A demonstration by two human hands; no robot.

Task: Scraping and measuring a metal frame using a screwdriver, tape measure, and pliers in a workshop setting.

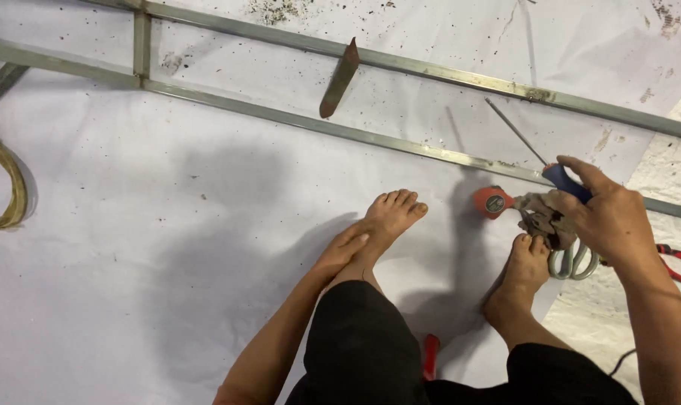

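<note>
My right hand [609,214] is closed around the blue handle of a welding electrode holder [550,210], with a thin metal rod [514,131] sticking up and to the left from it. The holder's red tip [493,201] points left, just above my right foot [526,262]. My left hand [342,251] rests flat on my left foot [389,217], holding nothing. A long frame of square steel tubes [295,120] lies across the white sheet in front of my feet.
A rusty flat metal piece [339,79] leans on the frame. Grey-handled scissors [573,261] and red-handled pliers [678,261] lie at the right. A coil of yellowish wire [7,187] sits at the left edge. Something red [430,356] shows between my legs.
</note>
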